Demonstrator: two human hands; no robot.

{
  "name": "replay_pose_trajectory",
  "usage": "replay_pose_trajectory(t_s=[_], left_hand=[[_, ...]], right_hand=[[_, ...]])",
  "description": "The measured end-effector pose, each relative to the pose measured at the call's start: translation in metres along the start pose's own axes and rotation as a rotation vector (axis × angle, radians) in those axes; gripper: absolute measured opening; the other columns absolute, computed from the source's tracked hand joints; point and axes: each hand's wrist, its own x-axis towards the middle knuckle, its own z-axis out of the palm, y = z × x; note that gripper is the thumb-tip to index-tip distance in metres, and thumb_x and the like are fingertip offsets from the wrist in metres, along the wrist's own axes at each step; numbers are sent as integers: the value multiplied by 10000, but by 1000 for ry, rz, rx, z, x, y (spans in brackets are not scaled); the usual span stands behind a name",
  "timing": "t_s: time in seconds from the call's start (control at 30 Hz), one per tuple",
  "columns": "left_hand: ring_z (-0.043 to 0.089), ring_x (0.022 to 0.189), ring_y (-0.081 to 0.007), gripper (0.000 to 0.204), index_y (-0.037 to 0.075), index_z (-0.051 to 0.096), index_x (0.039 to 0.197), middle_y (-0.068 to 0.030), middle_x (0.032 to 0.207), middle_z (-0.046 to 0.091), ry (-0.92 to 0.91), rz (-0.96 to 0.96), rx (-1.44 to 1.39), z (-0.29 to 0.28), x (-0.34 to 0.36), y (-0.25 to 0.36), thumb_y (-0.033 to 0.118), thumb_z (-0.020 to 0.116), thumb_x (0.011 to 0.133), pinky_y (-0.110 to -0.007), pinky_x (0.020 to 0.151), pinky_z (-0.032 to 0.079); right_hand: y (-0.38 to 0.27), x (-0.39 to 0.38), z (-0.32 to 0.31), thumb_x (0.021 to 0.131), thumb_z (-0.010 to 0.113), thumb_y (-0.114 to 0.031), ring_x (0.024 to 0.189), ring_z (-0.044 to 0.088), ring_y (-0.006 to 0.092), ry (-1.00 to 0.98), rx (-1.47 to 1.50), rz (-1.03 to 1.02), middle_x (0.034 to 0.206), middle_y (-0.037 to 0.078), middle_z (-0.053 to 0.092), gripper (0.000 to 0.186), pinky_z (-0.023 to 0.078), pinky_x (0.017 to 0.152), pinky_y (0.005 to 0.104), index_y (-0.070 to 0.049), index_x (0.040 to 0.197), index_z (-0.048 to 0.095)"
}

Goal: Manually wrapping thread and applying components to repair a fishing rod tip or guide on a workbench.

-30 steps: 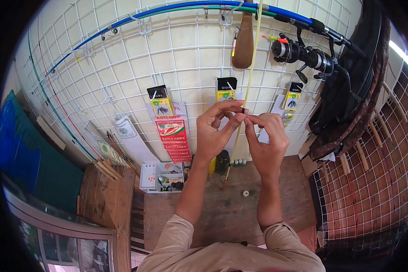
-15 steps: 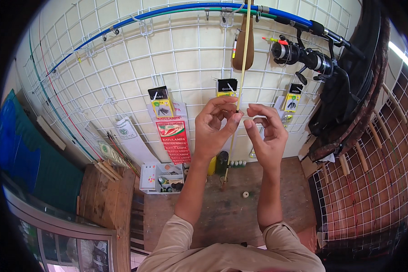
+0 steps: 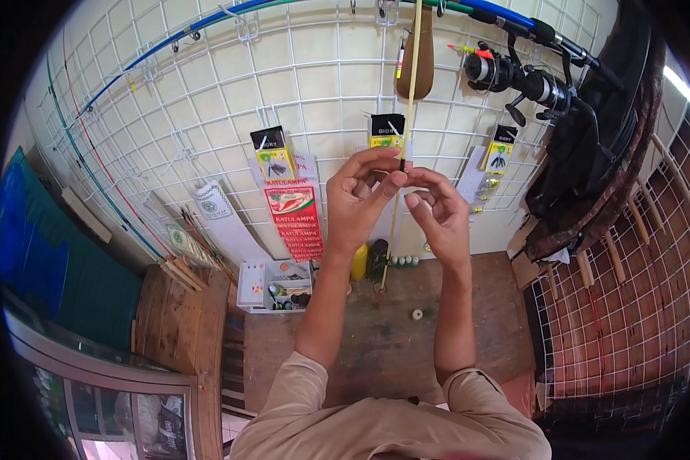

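Observation:
A thin pale yellow rod (image 3: 412, 84) stands nearly upright before me, a short dark band round it at my fingertips. My left hand (image 3: 356, 195) is closed on the rod at that band, pinching with thumb and fingers. My right hand (image 3: 442, 222) is curled just to the right. Its forefinger reaches the left thumb tip beside the band, while its thumb stays apart; no object shows in it, though a fine thread would be too small to see. The rod's lower part runs down behind the hands toward the wooden table (image 3: 345, 345).
A small cream spool (image 3: 417, 314) lies on the table. To the left is a white divided box (image 3: 254, 287) of small items. Behind, a white wire grid (image 3: 207, 100) carries fishing rods, reels (image 3: 517, 84) and hanging packets (image 3: 291, 215). Small bottles (image 3: 406, 261) stand at the table's back.
My right hand has moved left and up, bringing its forefinger to the left thumb. The left hand still pinches the rod. The whole view has tilted slightly downward.

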Motion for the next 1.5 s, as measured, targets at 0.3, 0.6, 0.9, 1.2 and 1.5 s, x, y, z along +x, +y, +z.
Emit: replay_pose_trajectory(t_s=[0.3, 0.6, 0.9, 1.2, 1.5], left_hand=[[612, 886, -125, 294, -41, 604, 1098, -142, 1022, 680, 44, -16, 264, -25, -26, -22, 68, 696, 842, -249, 789, 480], [621, 883, -103, 256, -30, 624, 1086, -115, 1017, 693, 99, -94, 424, -42, -51, -45, 67, 674, 855, -228, 745, 466], [608, 807, -92, 250, 11, 657, 1079, -76, 1002, 701, 105, -141, 557, -50, -72, -58, 108, 679, 849, -228, 727, 468], [605, 803, -105, 181, 26, 703, 1000, -69, 948, 699, 151, -184, 653, -60, -85, -63, 128, 682, 853, -236, 728, 465], [614, 888, -168, 222, 68, 705, 1043, -95, 978, 678, 143, -184, 613, -73, -99, -66, 178, 683, 852, -277, 755, 484]], right_hand=[[50, -40, 1, 846, 668, -67, 872, 602, 126, 24, -194, 172, 1011, 73, 674, 202, 475, 750, 262, -7, 1038, 659], [77, -62, 5, 840, 670, -78, 802, 592, 131, 35, -302, 227, 954, 89, 681, 181, 481, 706, 268, -14, 1009, 675], [91, -70, 8, 836, 670, -85, 771, 594, 163, 86, -440, 192, 891, 104, 674, 173, 479, 687, 279, -34, 1001, 685], [95, -77, 20, 838, 677, -91, 706, 582, 131, 135, -467, 234, 856, 100, 687, 153, 475, 657, 267, -9, 965, 694], [93, -83, 22, 826, 682, -83, 686, 590, 156, 131, -456, 239, 842, 114, 678, 155, 480, 629, 269, -18, 965, 702]])
